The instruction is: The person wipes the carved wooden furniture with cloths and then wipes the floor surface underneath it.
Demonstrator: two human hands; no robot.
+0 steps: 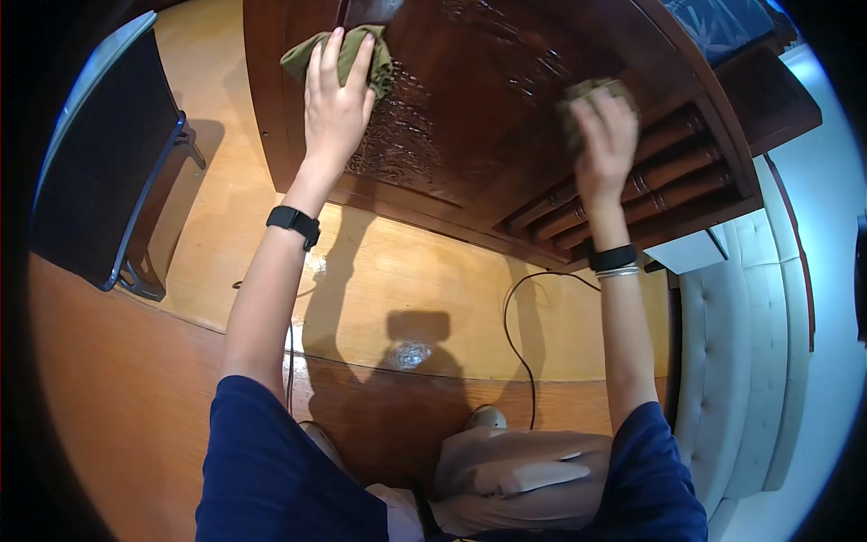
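Navy sleeves [271, 461] [655, 470], hands [339, 117] [606, 135] on cloths [383, 72] [616, 88] inside panel [470, 117] edges

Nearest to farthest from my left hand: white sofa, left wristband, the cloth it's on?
1. Green cloth: under the left hand.
2. Black wristband: left wrist.
3. White sofa: far right, beyond the right arm.

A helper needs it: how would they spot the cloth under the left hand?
Find the big dark wooden furniture at the top. Toward its left end, under the left hand, is a crumpled olive cloth. Unlike the similar cloth in the right hand, it lies far from the rounded bars.
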